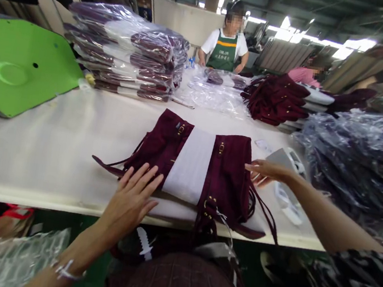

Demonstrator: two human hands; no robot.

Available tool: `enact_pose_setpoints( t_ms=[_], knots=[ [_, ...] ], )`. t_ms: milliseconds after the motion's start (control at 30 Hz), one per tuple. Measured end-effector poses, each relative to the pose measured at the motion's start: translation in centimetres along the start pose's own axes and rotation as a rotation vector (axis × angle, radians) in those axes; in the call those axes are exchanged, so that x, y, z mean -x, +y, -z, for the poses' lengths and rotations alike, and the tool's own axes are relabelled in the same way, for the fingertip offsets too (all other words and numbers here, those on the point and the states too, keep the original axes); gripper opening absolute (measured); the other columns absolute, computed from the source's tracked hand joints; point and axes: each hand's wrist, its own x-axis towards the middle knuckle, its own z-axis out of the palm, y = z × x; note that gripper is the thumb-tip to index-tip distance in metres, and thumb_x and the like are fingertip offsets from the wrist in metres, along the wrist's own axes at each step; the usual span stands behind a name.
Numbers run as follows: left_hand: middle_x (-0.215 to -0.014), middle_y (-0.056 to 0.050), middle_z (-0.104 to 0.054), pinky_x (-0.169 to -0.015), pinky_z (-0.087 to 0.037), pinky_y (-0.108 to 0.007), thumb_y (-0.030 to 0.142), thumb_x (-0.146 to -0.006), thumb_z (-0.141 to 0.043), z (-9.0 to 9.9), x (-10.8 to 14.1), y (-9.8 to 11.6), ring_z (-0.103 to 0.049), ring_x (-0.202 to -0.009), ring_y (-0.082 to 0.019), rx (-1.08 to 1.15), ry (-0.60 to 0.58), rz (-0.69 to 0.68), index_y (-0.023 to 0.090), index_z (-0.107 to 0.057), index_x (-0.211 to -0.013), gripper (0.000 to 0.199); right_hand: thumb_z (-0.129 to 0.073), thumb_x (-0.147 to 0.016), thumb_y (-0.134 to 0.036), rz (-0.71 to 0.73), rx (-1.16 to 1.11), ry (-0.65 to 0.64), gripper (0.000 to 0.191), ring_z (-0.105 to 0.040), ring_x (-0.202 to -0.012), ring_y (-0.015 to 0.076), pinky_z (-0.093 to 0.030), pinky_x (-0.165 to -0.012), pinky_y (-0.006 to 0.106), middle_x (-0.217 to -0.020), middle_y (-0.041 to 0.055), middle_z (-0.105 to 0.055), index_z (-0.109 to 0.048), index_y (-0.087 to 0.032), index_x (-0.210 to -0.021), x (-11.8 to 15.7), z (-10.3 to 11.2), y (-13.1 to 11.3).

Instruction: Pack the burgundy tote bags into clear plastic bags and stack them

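A dark maroon bag lies flat on the pale table in front of me, with a white band across its middle. Buckles show on both sides, and thin straps trail off left and right. My left hand has its fingers spread, the tips resting at the bag's lower left side. At the bag's right edge is my right hand, its fingers apart and touching or nearly touching the fabric. A white string tag hangs near the lower buckle.
Plastic-wrapped bags are stacked at the back left beside a green panel. Maroon bags and clear plastic packaging lie right. A white-and-grey object sits near my right hand. A person in an apron stands opposite.
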Motion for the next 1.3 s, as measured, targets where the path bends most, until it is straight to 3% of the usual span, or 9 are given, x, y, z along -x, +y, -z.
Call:
enact_pose_setpoints(
  t_ms=[67, 200, 367, 533, 700, 867, 1033, 1133, 1300],
  knots=[
    [-0.158, -0.008, -0.045, -0.125, -0.021, -0.053, 0.026, -0.097, -0.052, -1.7, -1.6, -0.2, -0.037, -0.149, -0.029, -0.108, -0.130, -0.054, 0.025, -0.050, -0.148, 0.050, -0.076, -0.075, -0.062, 0.176, -0.211, 0.001, 0.065, -0.072, -0.078, 0.0226, -0.061, -0.069, 0.034, -0.103, 0.0146, -0.076, -0.067, -0.015, -0.118, 0.1, -3.1, 1.4],
    [-0.160, -0.010, -0.040, -0.121, -0.028, -0.052, 0.025, -0.099, -0.049, -4.8, -5.5, -1.9, -0.039, -0.147, -0.029, -0.212, -0.262, 0.001, 0.022, -0.046, -0.152, 0.053, -0.078, -0.071, -0.033, 0.359, -0.345, 0.340, 0.041, -0.071, -0.084, 0.0206, -0.059, -0.078, 0.032, -0.101, 0.0089, -0.077, -0.071, -0.013, -0.106, -2.4, -6.7, 0.3],
    [-0.161, -0.013, -0.039, -0.120, -0.031, -0.050, 0.031, -0.100, -0.048, -5.7, -10.7, -1.8, -0.040, -0.146, -0.031, -0.273, -0.305, 0.132, 0.016, -0.043, -0.153, 0.055, -0.070, -0.071, -0.019, 0.301, -0.262, 0.717, 0.044, -0.068, -0.097, 0.0250, -0.053, -0.091, 0.038, -0.102, 0.0120, -0.075, -0.067, -0.010, -0.113, -5.4, -4.4, -2.5],
    [-0.159, -0.016, -0.042, -0.109, -0.045, -0.048, 0.032, -0.099, -0.052, -4.9, -11.2, -1.1, -0.048, -0.139, -0.034, -0.236, -0.357, 0.164, 0.015, -0.045, -0.151, 0.056, -0.063, -0.083, -0.022, 0.557, 0.026, 0.996, 0.025, -0.066, -0.094, 0.0225, -0.049, -0.094, 0.035, -0.109, 0.0117, -0.072, -0.070, -0.015, -0.106, 0.7, -3.1, -3.2],
    [-0.158, -0.014, -0.045, -0.108, -0.046, -0.047, 0.032, -0.096, -0.057, -4.4, -10.0, -2.3, -0.052, -0.136, -0.032, -0.142, -0.393, 0.115, 0.021, -0.049, -0.149, 0.055, -0.054, -0.098, -0.026, 1.107, 0.476, 0.418, 0.020, -0.067, -0.086, 0.0156, -0.051, -0.080, 0.026, -0.099, 0.0060, -0.074, -0.073, -0.022, -0.105, 10.5, -9.6, -0.1],
    [-0.155, -0.017, -0.047, -0.114, -0.041, -0.046, 0.029, -0.093, -0.062, -4.5, -10.2, -3.0, -0.048, -0.140, -0.031, -0.133, -0.382, 0.061, 0.017, -0.050, -0.148, 0.058, -0.050, -0.098, -0.013, 1.346, 0.932, 0.202, 0.045, -0.057, -0.124, 0.0239, -0.048, -0.096, 0.040, -0.147, 0.0103, -0.056, -0.057, -0.025, -0.140, 10.5, -15.8, 3.3],
    [-0.153, -0.016, -0.049, -0.111, -0.044, -0.048, 0.030, -0.092, -0.063, -4.6, -10.1, -2.9, -0.051, -0.136, -0.033, -0.126, -0.344, 0.058, 0.018, -0.052, -0.146, 0.057, -0.048, -0.100, -0.020, 1.422, 0.833, 0.195, 0.034, -0.063, -0.107, 0.0226, -0.052, -0.090, 0.038, -0.130, 0.0127, -0.068, -0.063, -0.019, -0.131, 7.7, -15.9, 4.7],
    [-0.149, -0.016, -0.053, -0.106, -0.047, -0.048, 0.026, -0.090, -0.063, -4.5, -10.3, -2.5, -0.055, -0.128, -0.034, -0.132, -0.311, 0.068, 0.017, -0.056, -0.143, 0.054, -0.043, -0.099, -0.018, 1.377, 0.617, 0.353, 0.040, -0.067, -0.104, 0.0213, -0.055, -0.091, 0.035, -0.119, 0.0120, -0.073, -0.060, -0.017, -0.136, 7.8, -14.4, 3.6],
    [-0.128, -0.013, -0.064, -0.096, -0.051, -0.041, 0.018, -0.085, -0.061, -3.7, -11.0, -1.4, -0.061, -0.106, -0.028, -0.125, -0.276, 0.072, 0.017, -0.063, -0.132, 0.047, -0.038, -0.098, -0.019, 0.748, 0.517, 0.823, 0.060, -0.066, -0.117, 0.0291, -0.053, -0.100, 0.043, -0.138, 0.0130, -0.064, -0.035, -0.023, -0.158, 7.0, -10.9, -4.5]
  ],
)
